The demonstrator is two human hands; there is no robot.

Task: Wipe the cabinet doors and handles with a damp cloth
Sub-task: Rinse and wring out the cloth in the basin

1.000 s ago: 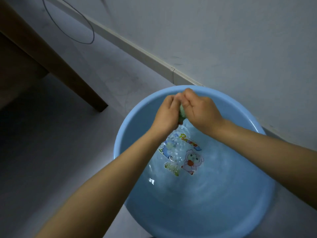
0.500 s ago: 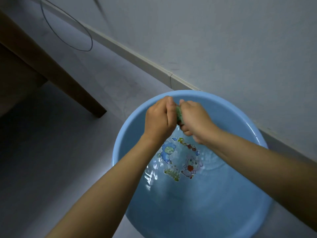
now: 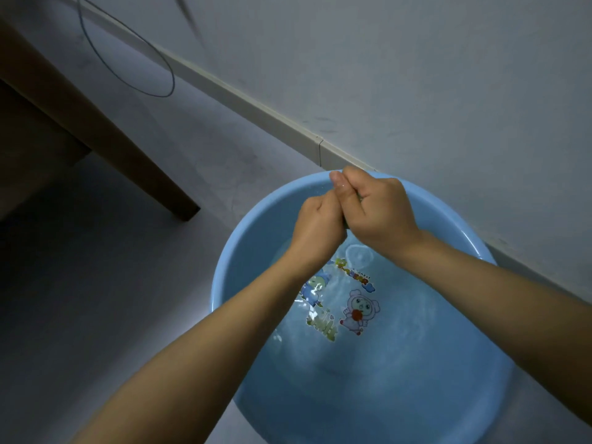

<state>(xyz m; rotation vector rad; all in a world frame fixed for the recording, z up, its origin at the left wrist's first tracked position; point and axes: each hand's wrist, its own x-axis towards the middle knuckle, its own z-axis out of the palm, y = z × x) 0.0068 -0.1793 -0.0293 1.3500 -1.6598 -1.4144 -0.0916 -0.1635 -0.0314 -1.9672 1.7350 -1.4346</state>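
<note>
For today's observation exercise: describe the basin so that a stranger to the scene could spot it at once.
Start at the white baseboard where floor meets wall. On the floor against it sits the round light-blue plastic basin, holding water. Unlike the brown wooden leg nearby, it carries cartoon stickers on its bottom.

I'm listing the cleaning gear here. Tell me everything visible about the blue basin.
The basin is round, light blue and looks like smooth plastic. It stands upright on the pale floor, its far rim close to the wall's skirting. It holds shallow clear water, rippling, over cartoon stickers on the bottom. Both hands meet above its far side; neither plainly touches it.
</note>
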